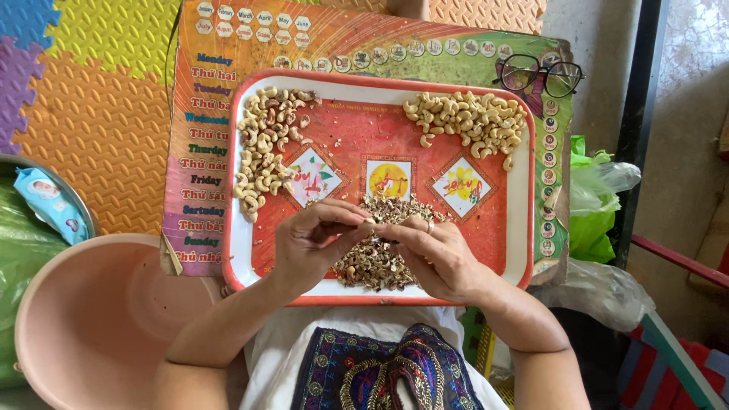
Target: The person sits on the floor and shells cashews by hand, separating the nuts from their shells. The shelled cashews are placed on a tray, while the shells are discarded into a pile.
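A small cashew nut (372, 221) is pinched between the fingertips of the left hand (311, 243) and right hand (434, 254), held over a brown heap of unpeeled nuts (376, 254) so the skin falls there. Pale peeled cashews (467, 118) lie sorted on the red tray (520, 228), beside spectacles (539, 74)

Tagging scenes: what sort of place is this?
Likely a home floor workspace, not a factory: foam puzzle mats, a printed tray of cashews on the person's lap, a pink plastic basin beside them.
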